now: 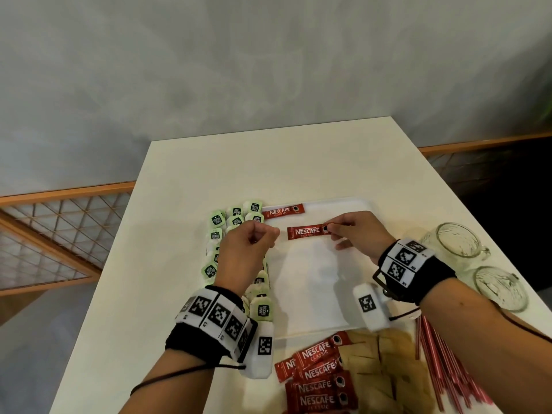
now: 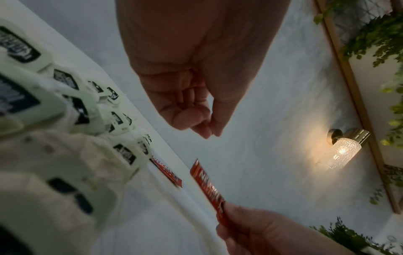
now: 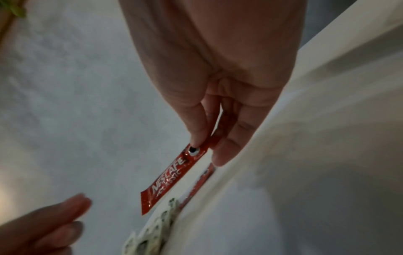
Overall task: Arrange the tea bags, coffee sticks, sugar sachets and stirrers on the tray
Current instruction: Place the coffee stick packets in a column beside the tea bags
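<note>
The right hand (image 1: 355,234) pinches one end of a red foil coffee stick (image 1: 306,232), held just above the white rectangular tray (image 1: 313,294). The left hand (image 1: 248,246) hovers beside it, fingers curled and empty. It seems best to lower it flat, parallel to and just beside the other red coffee stick (image 1: 283,211) at the far edge.

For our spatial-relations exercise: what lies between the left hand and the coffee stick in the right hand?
Only bare tray shows between left hand and coffee stick, pinched by the right hand; head view.
</note>
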The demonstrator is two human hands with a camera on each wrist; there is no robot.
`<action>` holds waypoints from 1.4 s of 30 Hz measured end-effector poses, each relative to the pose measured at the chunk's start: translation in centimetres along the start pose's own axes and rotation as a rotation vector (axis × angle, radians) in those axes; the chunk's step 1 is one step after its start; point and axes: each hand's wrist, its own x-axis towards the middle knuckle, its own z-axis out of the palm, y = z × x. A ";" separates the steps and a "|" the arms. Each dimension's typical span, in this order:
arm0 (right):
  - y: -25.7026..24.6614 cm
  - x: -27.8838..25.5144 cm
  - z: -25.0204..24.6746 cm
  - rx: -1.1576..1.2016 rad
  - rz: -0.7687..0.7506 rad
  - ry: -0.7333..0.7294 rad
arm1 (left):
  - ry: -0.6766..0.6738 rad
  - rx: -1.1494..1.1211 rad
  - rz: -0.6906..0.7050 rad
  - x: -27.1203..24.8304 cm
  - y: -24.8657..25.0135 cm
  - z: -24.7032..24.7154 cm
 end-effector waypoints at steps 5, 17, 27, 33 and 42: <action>0.7 3.8 1.2 -0.237 0.075 0.049 | 0.006 0.039 -0.001 0.5 -0.7 -0.3; -1.1 7.4 4.4 -0.388 0.093 0.089 | 0.007 0.017 -0.030 1.1 -2.0 -1.2; -1.6 6.7 4.6 -0.287 0.118 0.085 | 0.018 0.033 -0.021 0.7 -1.3 -2.0; -2.2 1.3 3.3 -0.222 -0.014 0.010 | -0.001 0.086 0.060 -0.7 1.4 -2.6; 0.9 -13.0 0.6 -0.513 -0.277 -0.325 | -0.438 0.495 0.266 -10.6 0.2 -1.5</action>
